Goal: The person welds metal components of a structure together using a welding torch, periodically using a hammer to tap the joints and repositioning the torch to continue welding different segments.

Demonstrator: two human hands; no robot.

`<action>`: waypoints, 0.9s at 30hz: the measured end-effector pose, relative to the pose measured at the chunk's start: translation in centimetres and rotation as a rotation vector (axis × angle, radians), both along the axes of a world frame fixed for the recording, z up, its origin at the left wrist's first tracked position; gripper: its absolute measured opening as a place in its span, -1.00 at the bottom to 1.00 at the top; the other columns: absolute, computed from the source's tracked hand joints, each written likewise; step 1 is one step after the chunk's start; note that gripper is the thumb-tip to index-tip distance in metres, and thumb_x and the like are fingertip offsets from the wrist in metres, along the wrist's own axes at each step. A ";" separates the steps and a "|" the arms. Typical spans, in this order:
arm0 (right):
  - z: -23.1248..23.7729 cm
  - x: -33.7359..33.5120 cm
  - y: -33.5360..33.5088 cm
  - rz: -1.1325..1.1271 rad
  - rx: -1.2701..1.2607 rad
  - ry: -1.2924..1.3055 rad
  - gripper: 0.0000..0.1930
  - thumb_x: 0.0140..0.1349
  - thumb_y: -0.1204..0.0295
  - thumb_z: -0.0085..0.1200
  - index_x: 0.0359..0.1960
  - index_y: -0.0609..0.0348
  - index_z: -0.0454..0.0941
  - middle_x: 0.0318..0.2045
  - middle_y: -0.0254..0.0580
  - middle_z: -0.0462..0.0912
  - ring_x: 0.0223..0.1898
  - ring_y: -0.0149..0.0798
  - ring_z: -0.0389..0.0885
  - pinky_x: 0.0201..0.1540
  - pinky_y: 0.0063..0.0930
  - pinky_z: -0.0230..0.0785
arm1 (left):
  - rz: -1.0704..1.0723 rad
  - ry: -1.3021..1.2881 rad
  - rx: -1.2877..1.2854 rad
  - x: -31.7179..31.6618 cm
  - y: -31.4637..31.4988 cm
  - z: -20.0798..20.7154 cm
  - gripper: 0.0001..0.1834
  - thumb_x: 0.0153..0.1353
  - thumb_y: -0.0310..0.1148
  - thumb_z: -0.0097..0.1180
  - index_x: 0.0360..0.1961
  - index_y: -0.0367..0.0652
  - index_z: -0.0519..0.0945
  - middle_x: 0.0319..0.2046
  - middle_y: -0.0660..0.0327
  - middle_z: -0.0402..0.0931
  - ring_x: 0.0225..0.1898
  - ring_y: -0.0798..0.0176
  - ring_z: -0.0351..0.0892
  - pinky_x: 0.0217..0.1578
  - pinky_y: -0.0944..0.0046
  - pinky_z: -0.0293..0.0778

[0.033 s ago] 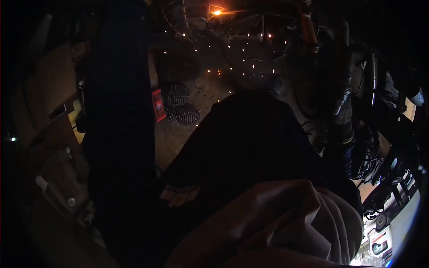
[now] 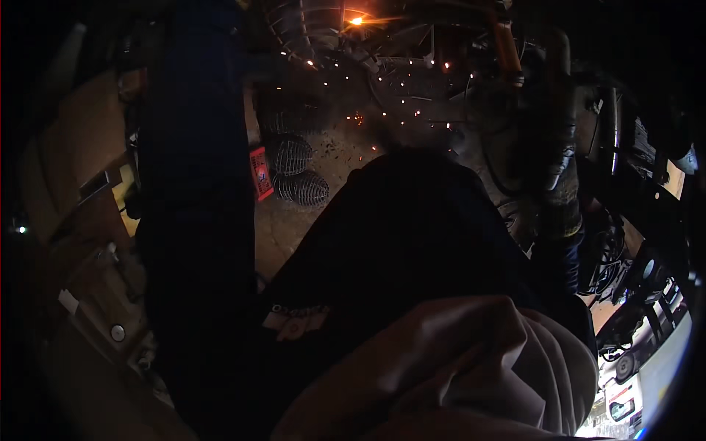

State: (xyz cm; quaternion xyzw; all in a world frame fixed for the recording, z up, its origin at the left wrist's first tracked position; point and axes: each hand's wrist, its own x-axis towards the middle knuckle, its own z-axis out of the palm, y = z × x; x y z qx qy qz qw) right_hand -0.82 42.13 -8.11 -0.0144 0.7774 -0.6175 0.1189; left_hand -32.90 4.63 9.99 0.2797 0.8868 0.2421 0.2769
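Observation:
My left arm [image 2: 195, 184], in a dark sleeve, runs up the left side to the top edge. My left hand does not show. On the right, my right hand [image 2: 562, 209] wears a dirty work glove below a grey pipe-like piece [image 2: 560, 66]. Its fingers are lost in the dark, and I cannot make out what they hold. A shiny metal piece [image 2: 562, 169] lies against the glove. At the top centre burns a bright orange glow [image 2: 357, 20], with sparks scattered below it.
Dark clothing [image 2: 426, 235] and a brownish fabric fold [image 2: 441, 367] fill the lower middle. Two ribbed rounded forms [image 2: 301, 189] lie on the floor [image 2: 283, 228] beside a red box [image 2: 259, 174]. An orange bar [image 2: 507, 51] hangs at the upper right. Dark cables [image 2: 607, 257] gather at the right.
The sparks sit in other places and the floor looks a little brighter. My arms have not visibly moved.

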 end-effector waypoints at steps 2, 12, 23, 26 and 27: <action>-1.2 0.9 -0.2 -0.166 -0.192 -0.110 -0.63 0.52 0.28 -0.22 0.16 0.31 0.38 -0.15 -0.13 0.62 -0.23 -0.27 0.69 -0.22 -0.35 0.65 | -0.011 -0.008 0.009 -0.2 0.3 -0.1 -0.48 0.25 0.02 0.29 -0.03 -0.24 0.69 -0.09 0.11 0.70 0.02 0.20 0.63 0.11 0.17 0.50; 4.5 -1.5 -3.7 -0.289 -0.611 -0.414 -0.67 0.47 0.36 -0.07 0.14 0.32 0.42 -0.27 -0.01 0.64 -0.34 -0.15 0.70 -0.33 -0.27 0.65 | 0.016 -0.004 -0.023 -0.2 0.5 0.2 -0.51 0.26 -0.01 0.30 -0.03 -0.25 0.69 -0.09 0.11 0.70 0.03 0.19 0.63 0.12 0.16 0.50; 5.1 -1.5 -3.7 -0.295 -0.663 -0.478 -0.65 0.42 0.42 -0.01 0.17 0.33 0.42 -0.24 -0.03 0.65 -0.34 -0.18 0.69 -0.35 -0.28 0.62 | 0.096 -0.170 0.108 -0.7 0.9 -0.1 -0.46 0.24 0.05 0.30 -0.03 -0.25 0.69 -0.04 0.07 0.68 0.05 0.12 0.63 0.12 0.12 0.49; 3.8 -1.8 -3.3 -0.177 -0.556 -0.462 -0.63 0.41 0.41 0.02 0.19 0.31 0.41 -0.21 -0.05 0.64 -0.33 -0.20 0.68 -0.35 -0.30 0.62 | 0.065 0.112 -0.185 2.0 2.0 2.0 -0.44 0.23 0.07 0.29 -0.04 -0.26 0.69 -0.04 0.06 0.68 0.05 0.12 0.63 0.12 0.11 0.49; 4.4 -1.9 -3.5 -0.180 -0.534 -0.451 -0.62 0.41 0.40 0.04 0.20 0.31 0.41 -0.21 -0.05 0.64 -0.34 -0.21 0.68 -0.36 -0.31 0.61 | 0.056 0.107 -0.170 1.8 1.8 2.0 -0.44 0.23 0.07 0.29 -0.04 -0.26 0.69 -0.04 0.07 0.68 0.05 0.12 0.63 0.11 0.11 0.49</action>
